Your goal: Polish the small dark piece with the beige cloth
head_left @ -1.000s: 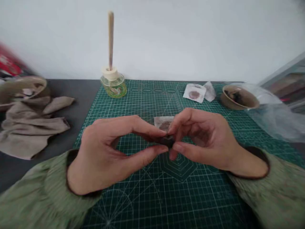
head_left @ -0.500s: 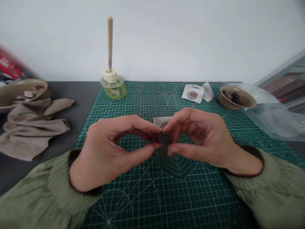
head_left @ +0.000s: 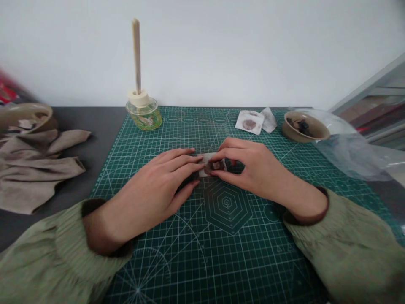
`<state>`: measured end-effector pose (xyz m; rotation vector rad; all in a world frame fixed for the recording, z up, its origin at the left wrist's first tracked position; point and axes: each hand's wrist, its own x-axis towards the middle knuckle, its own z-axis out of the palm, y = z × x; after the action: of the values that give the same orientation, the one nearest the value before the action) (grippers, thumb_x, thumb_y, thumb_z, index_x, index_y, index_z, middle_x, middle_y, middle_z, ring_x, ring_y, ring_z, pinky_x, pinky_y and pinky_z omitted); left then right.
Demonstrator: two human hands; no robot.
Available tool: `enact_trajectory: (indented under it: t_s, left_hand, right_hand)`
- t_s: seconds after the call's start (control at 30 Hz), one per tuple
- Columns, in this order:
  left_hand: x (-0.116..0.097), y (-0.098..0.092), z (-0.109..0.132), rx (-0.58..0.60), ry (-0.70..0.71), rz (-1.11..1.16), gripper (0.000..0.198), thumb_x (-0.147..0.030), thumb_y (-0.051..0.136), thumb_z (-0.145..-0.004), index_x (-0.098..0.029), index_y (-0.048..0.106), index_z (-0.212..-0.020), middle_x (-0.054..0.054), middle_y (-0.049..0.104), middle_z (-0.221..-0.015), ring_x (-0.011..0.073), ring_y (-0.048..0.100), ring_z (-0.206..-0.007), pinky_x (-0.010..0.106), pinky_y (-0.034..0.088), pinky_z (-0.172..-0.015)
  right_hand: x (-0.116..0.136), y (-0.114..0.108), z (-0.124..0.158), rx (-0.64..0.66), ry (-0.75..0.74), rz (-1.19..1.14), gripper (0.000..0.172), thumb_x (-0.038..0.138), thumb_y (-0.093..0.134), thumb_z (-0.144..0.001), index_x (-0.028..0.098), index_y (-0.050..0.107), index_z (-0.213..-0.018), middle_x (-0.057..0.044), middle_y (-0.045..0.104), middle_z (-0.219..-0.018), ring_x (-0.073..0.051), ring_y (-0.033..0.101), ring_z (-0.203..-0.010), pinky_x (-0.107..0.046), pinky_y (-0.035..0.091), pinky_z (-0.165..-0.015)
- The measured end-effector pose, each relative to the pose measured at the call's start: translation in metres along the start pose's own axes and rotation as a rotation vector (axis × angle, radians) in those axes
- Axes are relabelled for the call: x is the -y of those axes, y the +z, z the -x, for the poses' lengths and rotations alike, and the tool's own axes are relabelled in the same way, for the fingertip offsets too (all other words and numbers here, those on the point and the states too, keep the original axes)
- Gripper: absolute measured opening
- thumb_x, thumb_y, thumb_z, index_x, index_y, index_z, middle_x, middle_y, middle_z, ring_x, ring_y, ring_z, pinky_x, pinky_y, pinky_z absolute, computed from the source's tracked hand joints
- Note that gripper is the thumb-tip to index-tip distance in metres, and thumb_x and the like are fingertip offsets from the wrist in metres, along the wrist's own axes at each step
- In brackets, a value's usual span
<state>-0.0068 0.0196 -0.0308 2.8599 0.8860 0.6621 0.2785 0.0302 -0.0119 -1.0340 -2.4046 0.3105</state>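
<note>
On the green cutting mat point(head_left: 177, 261) lies a small white square sachet point(head_left: 205, 158) with a brown round patch. My left hand point(head_left: 164, 181) rests flat at the sachet's left edge, fingers stretched out, holding nothing. My right hand point(head_left: 245, 166) is closed in a pinch over the sachet. Between its thumb and fingers shows a small dark brown piece point(head_left: 217, 166); its exact kind is unclear. The fingers cover the sachet's right side.
Two similar white sachets point(head_left: 249, 122) lie at the back, beside a tan bowl point(head_left: 297, 135) of dark pieces and clear plastic point(head_left: 348, 156). A reed diffuser point(head_left: 144, 114) stands back left. Further left are a brown cloth point(head_left: 41, 173) and another bowl point(head_left: 47, 122).
Both hands have moved forward and down from holding a dark piece in the air to the sachet on the mat. My left hand has let go and flattened out.
</note>
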Motion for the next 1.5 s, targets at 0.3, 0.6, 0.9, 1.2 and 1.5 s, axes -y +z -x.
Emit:
enact_trajectory:
  t_s: [0.3,0.6,0.9,1.2,1.5]
  left_hand:
    - [-0.001,0.001,-0.001,-0.009,-0.001,0.006,0.042,-0.032,0.055,-0.123,-0.015,0.074,-0.156,0.016,0.082,-0.156,0.0384,0.076,-0.148,0.066,0.064,-0.128]
    - [-0.001,-0.001,-0.001,0.003,-0.01,0.02,0.045,-0.03,0.055,-0.122,-0.013,0.072,-0.159,0.018,0.082,-0.155,0.0393,0.076,-0.148,0.067,0.064,-0.127]
    - [0.0,0.0,-0.002,0.003,-0.013,0.02,0.043,-0.029,0.058,-0.12,-0.014,0.073,-0.157,0.017,0.083,-0.155,0.0391,0.076,-0.147,0.065,0.063,-0.128]
    - [-0.001,0.001,0.0,-0.004,-0.015,0.024,0.042,-0.033,0.055,-0.122,-0.012,0.074,-0.153,0.018,0.083,-0.153,0.0401,0.076,-0.148,0.067,0.063,-0.126]
    - [-0.001,0.0,0.0,0.009,-0.04,0.052,0.041,-0.035,0.055,-0.122,-0.017,0.075,-0.153,0.016,0.083,-0.155,0.0391,0.076,-0.149,0.067,0.061,-0.129]
  right_hand:
    - [0.001,-0.003,-0.001,0.012,0.034,0.009,0.015,0.018,0.083,-0.105,0.012,0.089,-0.117,-0.01,0.082,-0.112,-0.027,0.078,-0.099,-0.039,0.056,-0.085]
    - [-0.001,-0.001,-0.001,0.009,0.063,0.025,0.013,0.02,0.083,-0.103,0.012,0.086,-0.113,-0.009,0.081,-0.11,-0.02,0.065,-0.076,-0.037,0.05,-0.075]
    - [-0.006,0.002,-0.002,0.026,0.075,0.022,0.012,0.027,0.083,-0.104,0.018,0.086,-0.112,-0.008,0.082,-0.108,-0.021,0.07,-0.083,-0.036,0.05,-0.077]
    - [-0.01,-0.001,-0.001,0.074,0.017,-0.044,0.014,0.028,0.081,-0.106,0.016,0.085,-0.112,-0.007,0.079,-0.104,-0.021,0.072,-0.088,-0.034,0.049,-0.078]
    - [-0.011,0.002,-0.003,0.044,0.057,-0.031,0.017,0.03,0.083,-0.104,0.016,0.087,-0.112,-0.005,0.077,-0.101,-0.018,0.063,-0.079,-0.033,0.045,-0.075]
